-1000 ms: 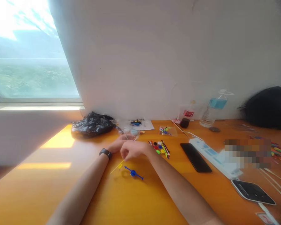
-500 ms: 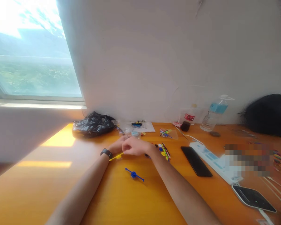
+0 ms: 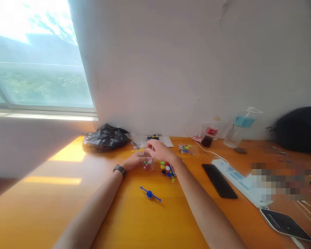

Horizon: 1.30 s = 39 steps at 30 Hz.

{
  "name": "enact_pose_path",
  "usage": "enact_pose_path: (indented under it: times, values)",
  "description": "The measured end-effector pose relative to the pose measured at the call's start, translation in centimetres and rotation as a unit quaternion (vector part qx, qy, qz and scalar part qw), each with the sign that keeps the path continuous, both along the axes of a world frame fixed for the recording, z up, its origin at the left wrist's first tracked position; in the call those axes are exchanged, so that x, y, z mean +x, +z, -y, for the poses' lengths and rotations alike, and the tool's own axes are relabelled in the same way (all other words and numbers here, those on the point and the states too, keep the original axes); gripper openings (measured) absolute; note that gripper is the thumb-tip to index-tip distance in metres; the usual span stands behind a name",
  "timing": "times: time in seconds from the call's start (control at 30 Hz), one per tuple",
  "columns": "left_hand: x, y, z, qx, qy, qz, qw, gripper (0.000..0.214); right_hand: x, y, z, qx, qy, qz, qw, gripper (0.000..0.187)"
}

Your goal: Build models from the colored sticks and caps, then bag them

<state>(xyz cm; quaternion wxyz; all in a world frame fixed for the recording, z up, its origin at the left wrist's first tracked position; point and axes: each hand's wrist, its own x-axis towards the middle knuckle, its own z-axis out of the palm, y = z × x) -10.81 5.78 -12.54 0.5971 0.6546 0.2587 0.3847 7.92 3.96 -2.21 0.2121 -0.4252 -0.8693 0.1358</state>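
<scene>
My left hand [image 3: 135, 160], a dark band on its wrist, rests on the orange table [image 3: 67, 200] with its fingers curled beside a small clear bag of coloured bits [image 3: 148, 164]. My right hand [image 3: 159, 150] hovers just above and right of that bag, fingers bent in a pinch over a thin white stick; the grip is blurred. A pile of coloured discs and sticks [image 3: 167, 168] lies right under my right wrist. A blue stick with a blue disc on it [image 3: 149, 194] lies alone on the table, nearer to me than both hands.
A black plastic bag [image 3: 105, 137] sits by the wall at the back left. A paper sheet [image 3: 167, 140], another packet of sticks [image 3: 185, 148], a water bottle [image 3: 238, 128], a black phone [image 3: 219, 176], a white power strip [image 3: 237, 174] and a second dark device [image 3: 285, 223] lie to the right.
The yellow stick with its disc has gone from beside my left hand. My right hand moved up and away toward the wall. The coloured pile now shows below my right wrist.
</scene>
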Motion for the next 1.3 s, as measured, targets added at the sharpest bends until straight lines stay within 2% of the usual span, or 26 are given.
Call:
enact_pose_path:
  times: [0.13,0.27,0.5,0.67,0.77,1.07,1.13,1.3]
  values:
    - [0.2,-0.5,-0.4,-0.03,-0.007,0.002,1.0,0.047,2.8,1.1,-1.4,0.049,-0.095,-0.04,0.994,0.014]
    - [0.1,-0.6,-0.6,-0.041,-0.018,0.004,0.999,0.052,4.4,1.6,-1.9,0.073,-0.131,-0.018,0.989,0.015]
    - [0.0,-0.3,0.1,-0.054,-0.055,-0.015,0.997,0.05,3.4,0.6,-2.1,0.136,-0.146,0.0,0.98,0.018]
    - [-0.1,-0.6,-0.3,-0.065,-0.071,0.0,0.995,0.054,3.1,0.9,-1.8,0.192,-0.164,-0.014,0.967,0.022]
    - [-0.2,-0.7,-0.4,-0.07,-0.075,0.006,0.995,0.055,2.9,1.1,-1.5,0.175,-0.156,-0.005,0.972,0.023]
    - [0.0,-0.2,0.0,-0.055,-0.081,0.0,0.995,0.057,1.7,1.1,-1.2,0.037,-0.064,-0.053,0.996,0.028]
    - [0.0,-0.1,0.0,-0.054,-0.082,-0.004,0.995,0.057,1.4,0.8,-1.3,0.047,-0.067,-0.049,0.995,0.029]
    - [0.0,0.1,0.1,-0.055,-0.101,-0.014,0.993,0.06,1.4,-0.3,-2.1,0.139,-0.128,-0.031,0.982,0.028]
